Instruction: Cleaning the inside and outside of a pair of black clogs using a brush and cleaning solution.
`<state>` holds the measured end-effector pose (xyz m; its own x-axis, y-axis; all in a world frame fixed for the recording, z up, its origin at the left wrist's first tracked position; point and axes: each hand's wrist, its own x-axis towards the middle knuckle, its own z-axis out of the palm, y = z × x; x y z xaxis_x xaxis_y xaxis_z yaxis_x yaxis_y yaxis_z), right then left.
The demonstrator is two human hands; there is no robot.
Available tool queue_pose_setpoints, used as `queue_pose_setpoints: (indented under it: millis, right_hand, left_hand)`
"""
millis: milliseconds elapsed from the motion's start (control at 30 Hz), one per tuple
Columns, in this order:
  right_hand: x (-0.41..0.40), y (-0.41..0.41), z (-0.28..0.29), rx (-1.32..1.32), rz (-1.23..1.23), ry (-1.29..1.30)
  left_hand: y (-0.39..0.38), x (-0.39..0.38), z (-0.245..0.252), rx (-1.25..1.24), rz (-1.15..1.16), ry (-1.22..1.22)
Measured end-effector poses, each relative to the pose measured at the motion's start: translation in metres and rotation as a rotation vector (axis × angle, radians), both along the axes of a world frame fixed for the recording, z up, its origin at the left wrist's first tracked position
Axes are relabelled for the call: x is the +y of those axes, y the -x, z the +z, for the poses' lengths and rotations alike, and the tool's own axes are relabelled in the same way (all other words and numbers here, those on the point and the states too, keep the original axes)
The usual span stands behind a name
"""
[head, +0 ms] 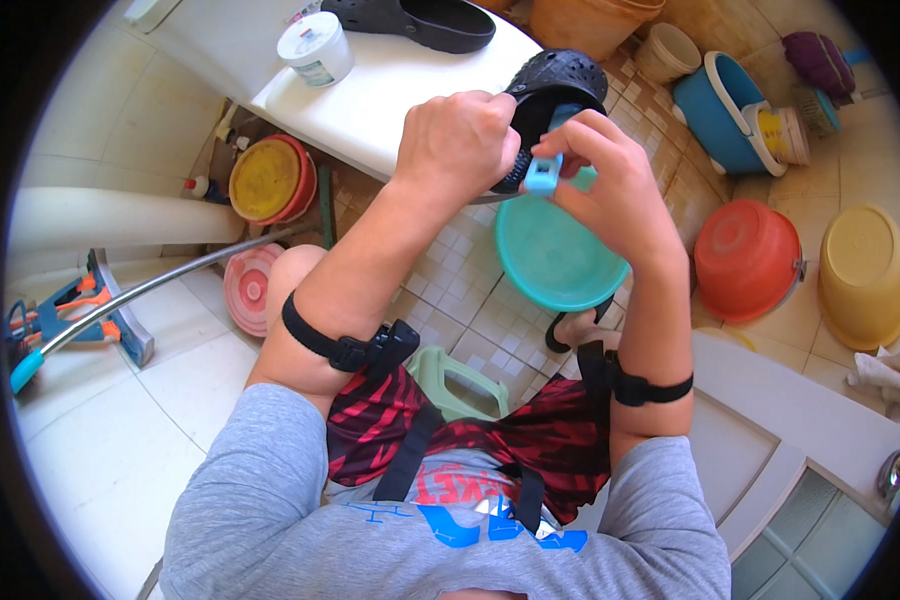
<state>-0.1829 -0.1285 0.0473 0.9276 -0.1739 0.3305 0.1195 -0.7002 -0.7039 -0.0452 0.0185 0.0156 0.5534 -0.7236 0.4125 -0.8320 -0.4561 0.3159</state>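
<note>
My left hand (454, 142) grips the near side of a black foam clog (559, 71), whose perforated toe points away from me. In my right hand (607, 165) is the light blue handle of a brush (544, 176). The far end of the brush reaches into the clog's opening, and its bristles are hidden. Below the clog, a teal plastic basin (562, 251) stands on the tiled floor. A second black clog (450, 26) lies on a white, smooth surface (379, 109), beside a white lidded plastic tub (315, 49).
To the right are a blue mop bucket (697, 112), an upturned red basin (746, 259) and a yellow basin (866, 274). A metal pole (172, 283) slants across the left, near a red bucket (307, 184) and a pink basin (247, 289). A green plastic stool (450, 382) stands between my legs.
</note>
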Motion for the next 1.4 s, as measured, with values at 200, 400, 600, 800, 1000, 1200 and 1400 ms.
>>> queue_pose_setpoints:
  millis: [200, 400, 600, 800, 1000, 1200, 1400]
  right_hand:
    - [0.026, 0.015, 0.048, -0.049, 0.264, -0.006]
    - [0.012, 0.004, 0.026, -0.136, 0.028, 0.100]
    - [-0.002, 0.008, 0.024, -0.259, -0.113, 0.218]
    - [0.002, 0.005, 0.008, -0.213, -0.192, 0.226]
    - [0.014, 0.012, 0.015, 0.024, -0.047, 0.163]
    - [0.029, 0.011, 0.002, 0.028, 0.090, 0.026]
    - [-0.001, 0.003, -0.032, -0.082, -0.076, 0.091]
  left_hand:
    - [-0.002, 0.001, -0.001, -0.017, -0.029, 0.042]
    - [-0.004, -0.002, -0.008, 0.014, -0.005, -0.078]
    - [-0.008, -0.001, -0.008, 0.057, 0.051, -0.124]
    - [-0.010, -0.002, -0.008, 0.210, 0.100, -0.300]
    - [-0.014, -0.002, -0.011, 0.284, 0.131, -0.460]
    - [-0.014, 0.004, -0.006, 0.367, 0.101, -0.523]
    - [-0.011, -0.002, -0.005, 0.371, 0.082, -0.344]
